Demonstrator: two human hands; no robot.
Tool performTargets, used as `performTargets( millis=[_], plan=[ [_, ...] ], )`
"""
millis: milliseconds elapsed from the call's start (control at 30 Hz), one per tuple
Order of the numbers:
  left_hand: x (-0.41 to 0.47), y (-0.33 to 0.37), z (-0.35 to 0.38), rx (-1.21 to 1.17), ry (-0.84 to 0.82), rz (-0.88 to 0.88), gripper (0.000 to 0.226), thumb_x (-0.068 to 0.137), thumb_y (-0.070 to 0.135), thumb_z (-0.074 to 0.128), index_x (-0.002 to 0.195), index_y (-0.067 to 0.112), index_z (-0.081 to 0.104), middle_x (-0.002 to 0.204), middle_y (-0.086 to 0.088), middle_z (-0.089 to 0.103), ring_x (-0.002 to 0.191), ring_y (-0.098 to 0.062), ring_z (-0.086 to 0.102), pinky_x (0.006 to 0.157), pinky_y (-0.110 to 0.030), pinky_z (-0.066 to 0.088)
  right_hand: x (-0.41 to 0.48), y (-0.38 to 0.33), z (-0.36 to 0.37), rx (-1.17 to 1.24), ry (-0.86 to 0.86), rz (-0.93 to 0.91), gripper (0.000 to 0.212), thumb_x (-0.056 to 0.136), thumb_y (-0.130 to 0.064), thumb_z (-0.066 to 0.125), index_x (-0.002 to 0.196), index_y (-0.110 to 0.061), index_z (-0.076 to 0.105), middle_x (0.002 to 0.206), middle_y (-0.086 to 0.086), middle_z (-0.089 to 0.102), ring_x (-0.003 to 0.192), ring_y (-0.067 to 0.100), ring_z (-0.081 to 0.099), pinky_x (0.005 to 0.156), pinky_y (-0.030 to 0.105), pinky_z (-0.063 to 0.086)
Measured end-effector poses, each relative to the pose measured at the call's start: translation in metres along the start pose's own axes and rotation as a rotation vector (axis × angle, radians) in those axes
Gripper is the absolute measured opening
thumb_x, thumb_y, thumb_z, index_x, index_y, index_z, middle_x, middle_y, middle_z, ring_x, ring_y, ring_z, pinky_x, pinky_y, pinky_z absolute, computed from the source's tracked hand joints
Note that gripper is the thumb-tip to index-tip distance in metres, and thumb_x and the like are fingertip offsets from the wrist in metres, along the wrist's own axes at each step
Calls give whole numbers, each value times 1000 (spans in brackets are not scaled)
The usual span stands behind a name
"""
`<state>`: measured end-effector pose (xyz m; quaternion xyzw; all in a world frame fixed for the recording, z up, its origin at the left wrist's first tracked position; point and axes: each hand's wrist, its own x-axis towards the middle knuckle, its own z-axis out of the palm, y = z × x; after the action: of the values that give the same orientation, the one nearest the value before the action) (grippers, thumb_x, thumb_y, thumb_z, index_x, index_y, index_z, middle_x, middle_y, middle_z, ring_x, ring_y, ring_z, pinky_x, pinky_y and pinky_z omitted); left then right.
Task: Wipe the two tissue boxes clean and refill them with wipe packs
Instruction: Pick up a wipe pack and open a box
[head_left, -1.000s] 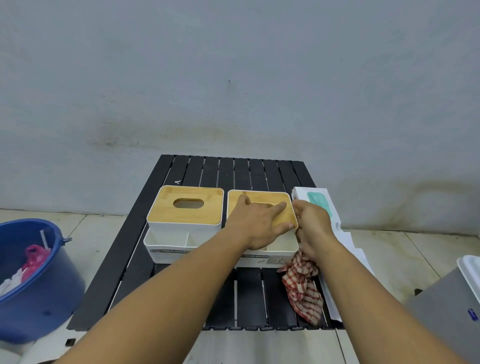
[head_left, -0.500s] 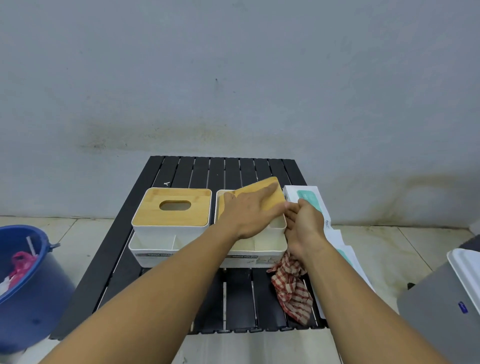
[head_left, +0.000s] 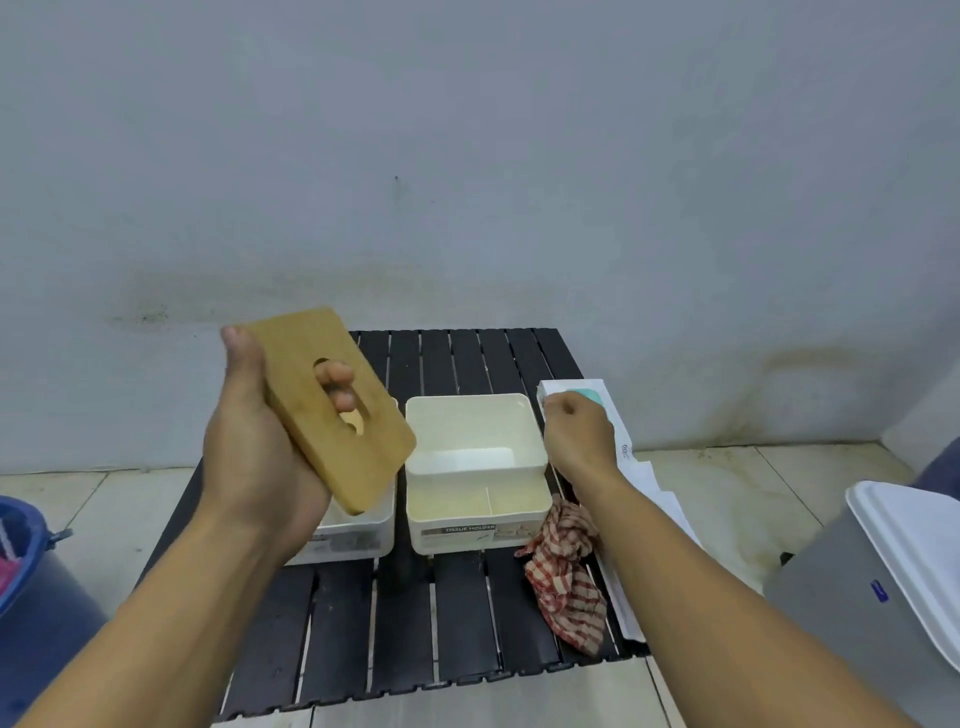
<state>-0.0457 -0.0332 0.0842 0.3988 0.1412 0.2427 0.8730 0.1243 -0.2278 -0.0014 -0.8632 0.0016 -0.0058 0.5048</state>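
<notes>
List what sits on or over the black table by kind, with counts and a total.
Tissue boxes: 2
Bamboo lids: 1 visible, in the left hand
Checked cloths: 1
Wipe packs: at least 1
Total: 5

Wooden lid (head_left: 332, 410) now off right box (head_left: 475, 457) — left hand (head_left: 260, 452) holds it raised over left side; right hand (head_left: 579, 436) shifts right, w/ box interior exposed.

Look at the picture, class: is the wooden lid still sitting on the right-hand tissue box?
No: the left hand holds the wooden lid tilted in the air, and the right-hand tissue box stands open.
</notes>
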Motion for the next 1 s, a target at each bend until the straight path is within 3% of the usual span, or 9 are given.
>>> performTargets(
  millis=[67, 200, 300, 433, 500, 667, 733, 867, 1000],
  plan=[
    [-6, 1, -11, -9, 7, 1, 68, 101, 70, 35, 100, 22, 84, 87, -5, 64, 70, -18, 51, 74, -40, 60, 21, 3, -4, -80, 70, -17, 31, 100, -15, 41, 74, -17, 57, 78, 0, 58, 70, 18, 50, 57, 28, 37],
    [2, -7, -25, -29, 26, -48, 70, 100, 72, 36, 129, 19, 71, 95, -6, 67, 73, -18, 51, 89, -45, 52, 71, 30, -8, -374, 103, -27, 20, 95, -19, 54, 107, -13, 68, 111, 8, 68, 104, 30, 61, 83, 33, 50],
    [13, -14, -27, 10, 25, -90, 74, 96, 74, 37, 136, 19, 65, 107, -10, 72, 74, -19, 54, 77, -45, 61, 96, 45, -6, -672, 27, 45, 51, 90, -53, 62, 128, -19, 55, 126, 13, 60, 116, 37, 53, 95, 43, 46],
    [36, -19, -33, 114, 46, -132, 76, 97, 76, 33, 139, 18, 61, 121, -16, 75, 73, -20, 55, 88, -45, 54, 112, 52, 5, -775, -53, 150, 97, 69, -86, 59, 141, -25, 31, 132, 16, 49, 121, 42, 49, 97, 51, 40],
    [47, -19, -38, 135, 98, -167, 76, 99, 73, 30, 140, 14, 57, 116, -18, 76, 70, -21, 54, 90, -46, 52, 118, 54, 10, -785, -70, 159, 102, 66, -84, 63, 142, -26, 25, 130, 17, 49, 119, 42, 50, 95, 51, 42],
    [63, -16, -57, 170, 200, -285, 70, 103, 68, 33, 144, 14, 52, 112, -21, 77, 74, -26, 67, 88, -45, 57, 123, 59, 14, -713, 22, 150, 88, 72, -61, 76, 135, -20, 30, 126, 18, 47, 117, 42, 49, 94, 49, 43],
    [64, -14, -60, 251, 215, -287, 63, 103, 65, 38, 136, 15, 61, 109, -19, 78, 78, -27, 74, 83, -46, 59, 124, 59, 15, -685, 41, 137, 87, 72, -59, 77, 134, -19, 31, 126, 19, 48, 117, 42, 49, 94, 50, 43],
    [59, -10, -54, 441, 252, -197, 42, 105, 55, 46, 113, 18, 65, 79, -3, 80, 74, -23, 77, 84, -49, 58, 123, 44, 10, -607, 78, 53, 80, 74, -58, 77, 129, -17, 35, 125, 20, 49, 115, 42, 50, 95, 52, 45],
    [56, -8, -53, 532, 263, -194, 36, 105, 49, 50, 108, 17, 66, 95, -8, 75, 95, -29, 71, 92, -50, 56, 117, 8, 1, -559, 96, -42, 75, 74, -55, 77, 126, -17, 39, 125, 18, 50, 116, 42, 49, 97, 51, 43]
  ],
)
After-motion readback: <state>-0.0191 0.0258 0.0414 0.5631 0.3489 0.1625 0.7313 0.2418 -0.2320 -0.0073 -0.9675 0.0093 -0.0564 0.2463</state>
